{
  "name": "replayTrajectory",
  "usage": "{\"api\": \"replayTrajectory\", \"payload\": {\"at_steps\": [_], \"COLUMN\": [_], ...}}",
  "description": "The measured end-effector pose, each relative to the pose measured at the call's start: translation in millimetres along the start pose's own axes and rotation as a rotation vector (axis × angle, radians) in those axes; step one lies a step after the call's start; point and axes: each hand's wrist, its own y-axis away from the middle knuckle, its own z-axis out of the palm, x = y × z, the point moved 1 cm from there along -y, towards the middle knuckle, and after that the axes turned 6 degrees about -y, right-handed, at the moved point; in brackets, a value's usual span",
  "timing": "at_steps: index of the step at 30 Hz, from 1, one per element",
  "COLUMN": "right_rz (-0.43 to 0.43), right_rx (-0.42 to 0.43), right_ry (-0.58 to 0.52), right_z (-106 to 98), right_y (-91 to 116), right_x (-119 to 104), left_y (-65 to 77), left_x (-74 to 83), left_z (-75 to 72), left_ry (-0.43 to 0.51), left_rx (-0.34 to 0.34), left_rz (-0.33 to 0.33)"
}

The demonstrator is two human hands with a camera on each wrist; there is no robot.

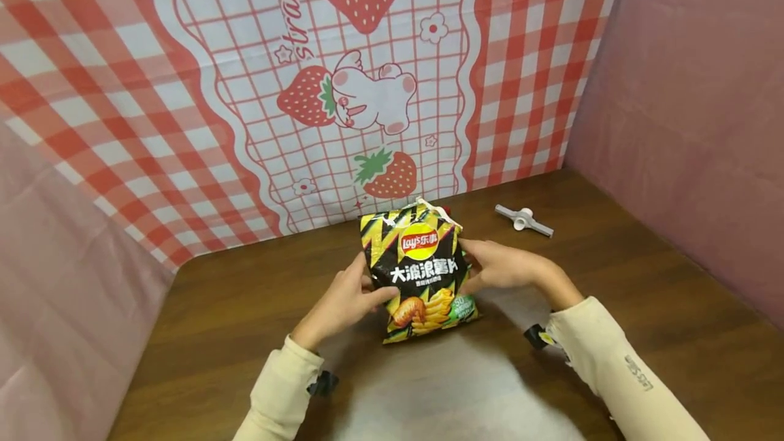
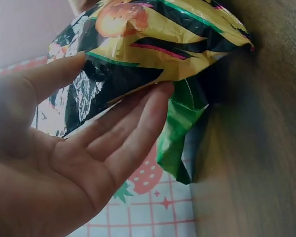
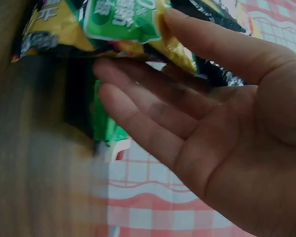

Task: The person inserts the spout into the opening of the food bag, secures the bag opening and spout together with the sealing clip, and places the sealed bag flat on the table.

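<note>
A black and yellow Lay's chip bag (image 1: pixel 422 274) stands upright near the middle of the table, its printed front facing me. My left hand (image 1: pixel 349 295) grips its left side, thumb across the front and fingers behind. On the other side my right hand (image 1: pixel 505 264) holds the bag the same way, with its thumb near the green label. In the left wrist view the left fingers (image 2: pixel 133 126) reach along the bag's back. Behind the bag, mostly hidden in the head view, is a green packet (image 2: pixel 180 136).
A grey-white bar with a round hub (image 1: pixel 523 218) lies at the back right of the wooden table (image 1: pixel 245 332). A strawberry-print checked cloth (image 1: pixel 520 73) hangs along the back, and pink cloth (image 1: pixel 686 101) closes the sides. A white strip (image 1: pixel 437 211) shows behind the bag's top.
</note>
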Motion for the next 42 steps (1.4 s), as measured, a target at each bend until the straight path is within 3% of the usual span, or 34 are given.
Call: {"api": "replayTrajectory", "payload": {"at_steps": [6, 18, 22, 28, 32, 37, 42], "right_rz": [-0.006, 0.011, 0.035, 0.091, 0.173, 0.259, 0.281], "right_rx": [-0.031, -0.092, 0.006, 0.372, 0.509, 0.489, 0.413], "right_ry": [-0.105, -0.121, -0.1, 0.107, 0.249, 0.41, 0.42], "right_z": [-1.7, -6.5, -21.0, -50.1, -62.9, -68.1, -66.3], "right_y": [-1.7, -2.9, 6.5, 22.7, 33.8, 40.4, 41.6], "right_x": [6.8, 17.5, 27.1, 56.7, 82.0, 105.1, 114.0], "left_y": [-5.6, -9.9, -10.2, -11.0, -10.8, -11.2, -12.6], "left_x": [-1.4, -17.3, -19.6, -20.3, -18.8, -17.3, -21.7], "left_z": [-1.5, 9.1, 14.2, 18.1, 18.1, 17.8, 18.1], "left_ry": [0.066, 0.128, 0.13, 0.053, -0.014, -0.033, 0.042], "left_rx": [0.045, 0.084, 0.077, 0.08, 0.091, 0.098, 0.072], "left_rz": [0.005, -0.032, -0.049, -0.062, -0.087, -0.083, -0.083]}}
